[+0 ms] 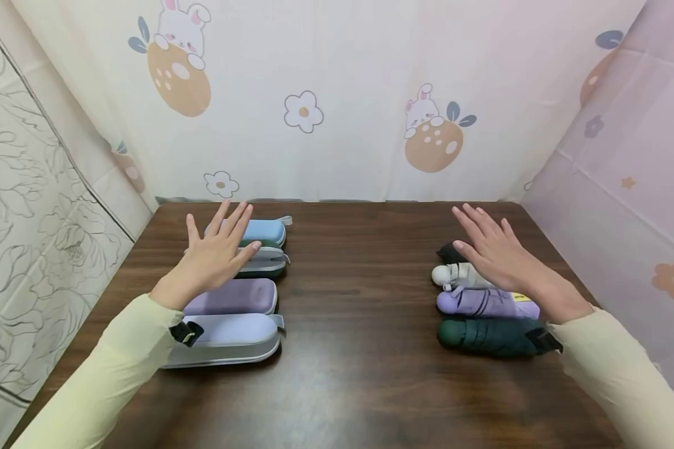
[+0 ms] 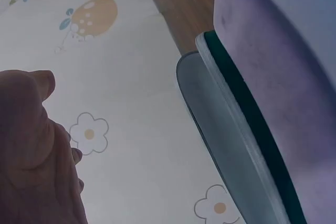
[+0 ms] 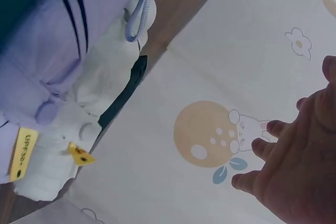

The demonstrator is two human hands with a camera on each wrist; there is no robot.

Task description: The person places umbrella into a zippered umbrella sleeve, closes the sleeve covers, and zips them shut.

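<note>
My left hand [image 1: 210, 259], fingers spread and straight, hovers above a row of zipped oblong cases and holds nothing. From back to front these are a blue case [image 1: 266, 231], a grey and dark green case [image 1: 266, 265], a purple case [image 1: 238, 296] and a pale blue-grey case [image 1: 230, 330]. Over on the right, my right hand [image 1: 497, 255] is likewise straight-fingered and bare, above a row of folded umbrellas. They are a black umbrella [image 1: 449, 252], a white umbrella [image 1: 463, 274], a purple umbrella [image 1: 477, 302] and a dark green umbrella [image 1: 483, 337].
Both rows lie on a dark wooden table [image 1: 354, 349], with a wide stretch of wood between them. A white curtain [image 1: 348, 56] with rabbit prints hangs behind the table. Patterned sheets [image 1: 640, 206] flank the sides. Each wrist wears a black strap.
</note>
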